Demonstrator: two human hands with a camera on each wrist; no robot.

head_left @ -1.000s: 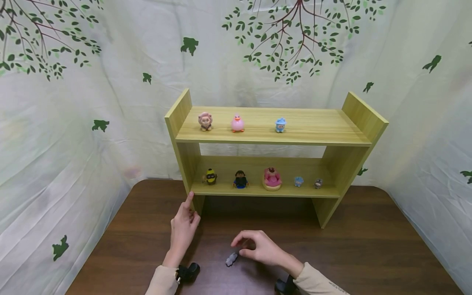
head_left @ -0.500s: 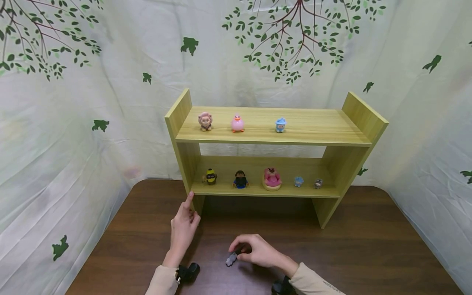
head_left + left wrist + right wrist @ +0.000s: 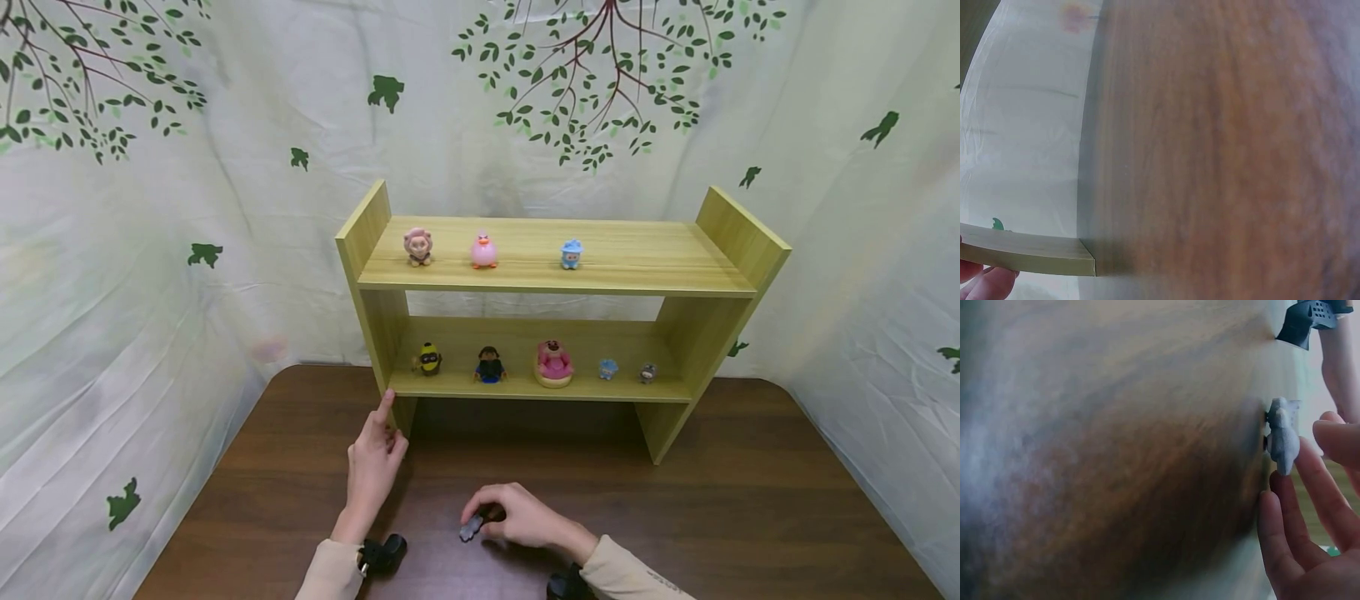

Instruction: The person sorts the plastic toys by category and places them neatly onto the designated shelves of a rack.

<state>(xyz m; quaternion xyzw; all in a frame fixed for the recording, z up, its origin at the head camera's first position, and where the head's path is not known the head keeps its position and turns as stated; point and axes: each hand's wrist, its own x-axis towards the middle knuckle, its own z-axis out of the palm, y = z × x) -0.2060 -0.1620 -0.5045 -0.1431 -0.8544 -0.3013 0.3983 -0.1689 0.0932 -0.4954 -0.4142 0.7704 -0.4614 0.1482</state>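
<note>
My left hand (image 3: pixel 372 462) is at the front edge of the wooden shelf's (image 3: pixel 525 397) left side panel, its index finger straight up along the edge. In the left wrist view, fingers (image 3: pixel 994 286) touch both sides of that board (image 3: pixel 1035 259), pinching it. Over the table front, my right hand (image 3: pixel 525 515) arches around a small grey figurine (image 3: pixel 470 528). Seen from the right wrist, the figurine (image 3: pixel 1282 439) has its dark feet at the tabletop; the index fingertip is close against it, while the thumb (image 3: pixel 1338 440) shows apart from it.
On the upper tier stand a pink-haired figure (image 3: pixel 417 247), a pink duck (image 3: pixel 483 251) and a blue-hatted figure (image 3: pixel 572 254). Several more figurines, including a pink bear (image 3: pixel 553 364), line the lower tier. A leaf-printed white cloth (image 3: pixel 247 208) hangs behind the brown table (image 3: pixel 750 500).
The right hand has moved a little left and down, bringing thumb and index finger around the grey figurine, which stays in place. The left hand keeps still at the shelf.
</note>
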